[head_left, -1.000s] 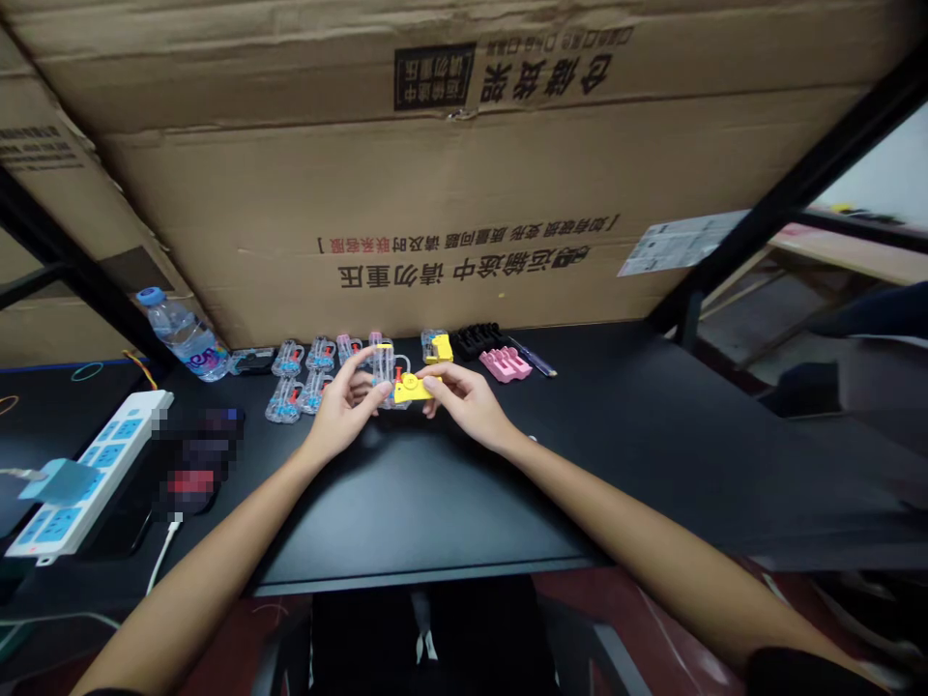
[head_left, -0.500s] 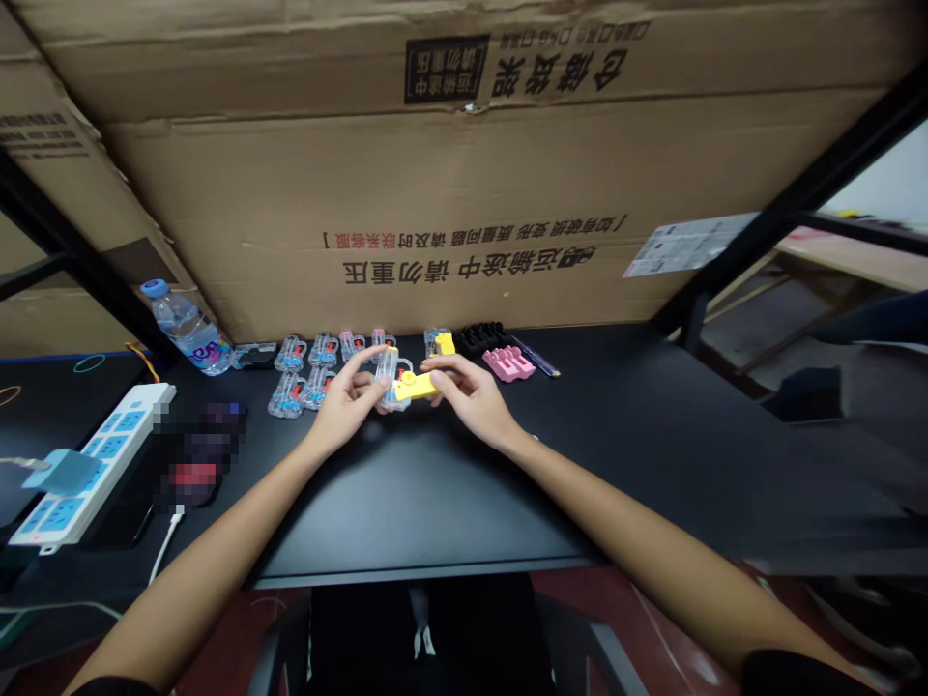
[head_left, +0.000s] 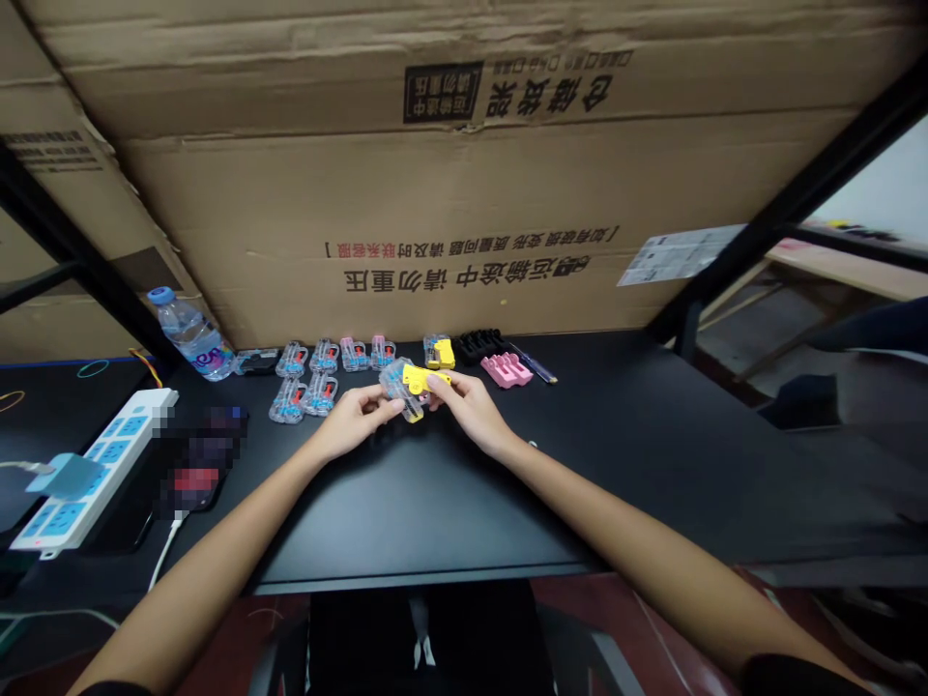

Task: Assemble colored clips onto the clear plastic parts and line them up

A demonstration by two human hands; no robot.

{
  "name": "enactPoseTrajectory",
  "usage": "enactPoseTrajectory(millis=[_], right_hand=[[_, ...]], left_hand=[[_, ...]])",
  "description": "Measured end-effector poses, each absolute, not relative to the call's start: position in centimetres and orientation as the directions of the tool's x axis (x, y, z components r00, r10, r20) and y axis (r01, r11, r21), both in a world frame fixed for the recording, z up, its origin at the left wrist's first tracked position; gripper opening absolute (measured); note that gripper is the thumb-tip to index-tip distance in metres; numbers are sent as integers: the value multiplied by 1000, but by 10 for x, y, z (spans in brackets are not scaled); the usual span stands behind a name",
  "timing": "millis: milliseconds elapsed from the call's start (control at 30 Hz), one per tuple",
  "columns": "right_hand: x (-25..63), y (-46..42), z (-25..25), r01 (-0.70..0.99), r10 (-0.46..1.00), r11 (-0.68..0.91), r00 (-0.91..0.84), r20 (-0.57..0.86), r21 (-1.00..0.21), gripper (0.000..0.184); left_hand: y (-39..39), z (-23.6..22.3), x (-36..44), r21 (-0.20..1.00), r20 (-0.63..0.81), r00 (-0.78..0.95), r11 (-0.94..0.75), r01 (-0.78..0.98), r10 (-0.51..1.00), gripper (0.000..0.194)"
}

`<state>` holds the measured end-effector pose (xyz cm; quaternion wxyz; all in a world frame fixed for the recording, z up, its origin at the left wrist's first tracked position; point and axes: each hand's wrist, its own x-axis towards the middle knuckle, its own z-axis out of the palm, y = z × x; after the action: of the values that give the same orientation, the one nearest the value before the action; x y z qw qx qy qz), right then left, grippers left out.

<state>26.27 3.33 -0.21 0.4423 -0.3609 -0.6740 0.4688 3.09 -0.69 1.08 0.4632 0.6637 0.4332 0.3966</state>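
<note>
Yellow plastic shows near the middle of the frame: a yellow part (head_left: 415,378) lies up against a see-through piece (head_left: 393,378), and both are held up over the black table (head_left: 435,512). I can't tell if the two are joined or only touching.

The left hand (head_left: 354,422) has its fingers bent and its thumb close to them, pinching the see-through piece. The right hand (head_left: 475,411) is pinched too, with its thumb on the yellow part; its other fingers are partly hidden.

The step in hand looks like lining up these two bits. I think the next move calls for the left hand to keep a firm hold, and for the right hand to turn or press the yellow part gently, so it sits straight.

Just above the hands in the frame lies a yellow-and-clear piece (head_left: 439,352). Other clear pieces (head_left: 287,400) lie to the left, and a pink part (head_left: 506,369) lies to the right.
</note>
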Motion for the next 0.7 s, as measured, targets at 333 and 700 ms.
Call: enactPoseTrajectory(millis=[333,700], right_hand=[[260,31,3,105,868,182,-485,110,-978,45],[261,29,10,104,885,274,-415,208,-956,40]], left_hand=[[-8,12,34,945,134,206,-188,269,969,46],[-7,13,30,930,166,223,-228,289,960,45]])
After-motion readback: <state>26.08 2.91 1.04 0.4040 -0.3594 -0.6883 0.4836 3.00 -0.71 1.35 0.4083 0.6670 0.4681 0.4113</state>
